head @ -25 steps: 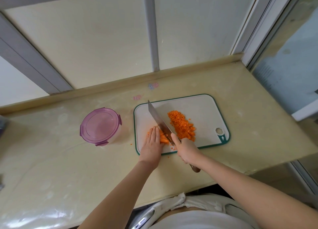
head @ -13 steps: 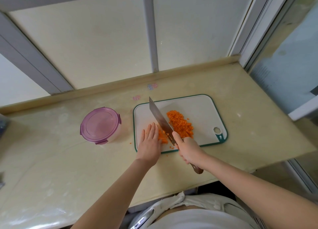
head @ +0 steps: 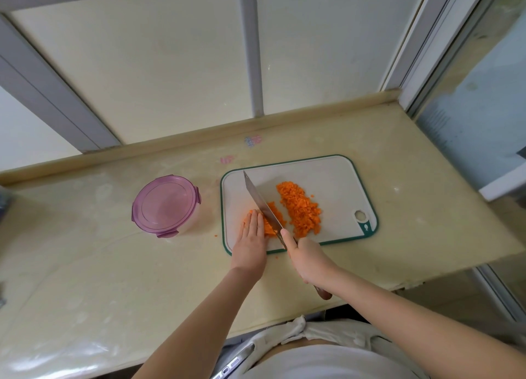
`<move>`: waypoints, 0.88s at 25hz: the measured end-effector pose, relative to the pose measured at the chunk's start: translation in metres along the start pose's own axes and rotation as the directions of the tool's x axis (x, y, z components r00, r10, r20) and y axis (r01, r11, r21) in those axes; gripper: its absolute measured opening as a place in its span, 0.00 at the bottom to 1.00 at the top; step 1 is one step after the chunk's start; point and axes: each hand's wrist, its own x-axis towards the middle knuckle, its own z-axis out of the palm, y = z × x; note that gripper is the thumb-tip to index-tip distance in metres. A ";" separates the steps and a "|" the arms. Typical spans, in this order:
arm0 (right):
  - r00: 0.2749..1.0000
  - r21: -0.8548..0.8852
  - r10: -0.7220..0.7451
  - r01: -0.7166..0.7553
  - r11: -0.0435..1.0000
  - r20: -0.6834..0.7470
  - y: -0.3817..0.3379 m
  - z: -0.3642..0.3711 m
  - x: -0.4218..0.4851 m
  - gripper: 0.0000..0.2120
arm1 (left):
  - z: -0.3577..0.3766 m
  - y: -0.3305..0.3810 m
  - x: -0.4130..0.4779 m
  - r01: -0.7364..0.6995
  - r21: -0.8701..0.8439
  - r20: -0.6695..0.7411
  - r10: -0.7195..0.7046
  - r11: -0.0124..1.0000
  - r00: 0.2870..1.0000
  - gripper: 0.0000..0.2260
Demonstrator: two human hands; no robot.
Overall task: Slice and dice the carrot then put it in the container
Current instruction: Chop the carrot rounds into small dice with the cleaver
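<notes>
Head view: the right grip [head: 308, 260] is curled round the knife [head: 260, 202] handle, with the blade slanting away and leftward from it across the carrot [head: 269, 228]; the left grip [head: 250, 240], just left of the blade, lies flat with straight fingers pressing on that carrot, clasping nothing; a diced pile [head: 301, 210] sits just beyond the right grip on the board [head: 336, 179]; the lidded container [head: 165, 205] stands on the bench [head: 412, 222], left of the left grip.

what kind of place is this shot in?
Probably a home kitchen by a window: beige countertop, cutting board with diced carrot under a kitchen knife, lidded plastic container beside it.
</notes>
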 end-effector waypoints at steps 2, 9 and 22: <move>1.000 -0.027 -0.010 0.010 1.000 -0.006 0.000 0.002 0.000 0.28 | -0.001 0.001 0.000 -0.005 0.018 0.003 0.005 1.000 1.000 0.25; 0.999 -0.108 -0.049 0.049 0.993 0.007 -0.001 0.004 0.007 0.26 | 0.002 0.001 0.001 -0.018 0.051 0.009 0.017 0.999 1.000 0.26; 0.996 0.022 -0.061 0.062 0.998 -0.072 0.008 0.003 0.022 0.30 | 0.006 -0.003 0.002 -0.032 0.052 -0.014 0.032 0.998 0.999 0.25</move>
